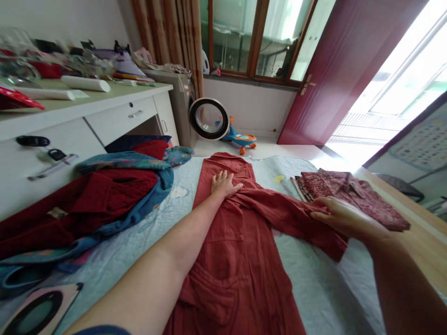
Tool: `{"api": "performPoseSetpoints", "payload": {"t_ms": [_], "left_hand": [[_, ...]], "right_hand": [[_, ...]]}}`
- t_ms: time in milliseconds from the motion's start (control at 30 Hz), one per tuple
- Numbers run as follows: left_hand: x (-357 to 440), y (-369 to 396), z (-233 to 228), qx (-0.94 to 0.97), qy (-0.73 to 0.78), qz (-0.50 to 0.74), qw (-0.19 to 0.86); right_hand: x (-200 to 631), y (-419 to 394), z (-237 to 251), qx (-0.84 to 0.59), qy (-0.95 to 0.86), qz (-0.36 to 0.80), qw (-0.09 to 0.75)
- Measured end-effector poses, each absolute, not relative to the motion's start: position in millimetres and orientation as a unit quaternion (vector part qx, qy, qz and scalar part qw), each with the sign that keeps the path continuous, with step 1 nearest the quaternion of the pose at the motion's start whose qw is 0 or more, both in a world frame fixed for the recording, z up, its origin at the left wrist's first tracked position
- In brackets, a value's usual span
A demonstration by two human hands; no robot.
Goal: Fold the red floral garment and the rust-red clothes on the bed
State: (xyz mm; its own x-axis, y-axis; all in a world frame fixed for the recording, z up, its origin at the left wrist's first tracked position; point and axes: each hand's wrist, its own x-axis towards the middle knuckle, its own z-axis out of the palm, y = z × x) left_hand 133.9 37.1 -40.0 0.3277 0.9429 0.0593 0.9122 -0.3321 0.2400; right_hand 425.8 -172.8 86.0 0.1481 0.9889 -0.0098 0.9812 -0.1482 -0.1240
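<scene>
While unreadable, wall chart (424, 142) lettering.

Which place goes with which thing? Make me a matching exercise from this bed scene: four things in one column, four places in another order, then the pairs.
Things:
1. left hand
2. right hand
3. patterned folded garment
4. heap of red and blue clothes

Places:
A. piled at the left side of the bed, below the white drawers
B. pressed flat on the upper part of the red shirt
C. gripping the shirt's sleeve at the right
D. lying folded at the bed's right edge, beyond the sleeve

Pairs: 1-B, 2-C, 3-D, 4-A
</scene>
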Motion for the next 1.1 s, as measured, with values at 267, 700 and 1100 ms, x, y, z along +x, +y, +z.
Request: {"api": "performPoseSetpoints", "payload": {"t_ms": [267,700,1100], "left_hand": [[133.9,36.7,-39.7,0.815,0.573,0.069,0.062],[134.5,38.6,-38.4,0.811,0.576,0.067,0.072],[132.6,40.9,-36.4,0.806,0.58,0.072,0.09]], "right_hand": [[413.4,-215.1,44.5,-0.811,-0.557,-0.176,0.006],[440.5,-225.7,62.6,-0.805,-0.515,0.133,0.263],[460.2,-220.3,86.8,-0.834,-0.43,0.11,0.329]]}}
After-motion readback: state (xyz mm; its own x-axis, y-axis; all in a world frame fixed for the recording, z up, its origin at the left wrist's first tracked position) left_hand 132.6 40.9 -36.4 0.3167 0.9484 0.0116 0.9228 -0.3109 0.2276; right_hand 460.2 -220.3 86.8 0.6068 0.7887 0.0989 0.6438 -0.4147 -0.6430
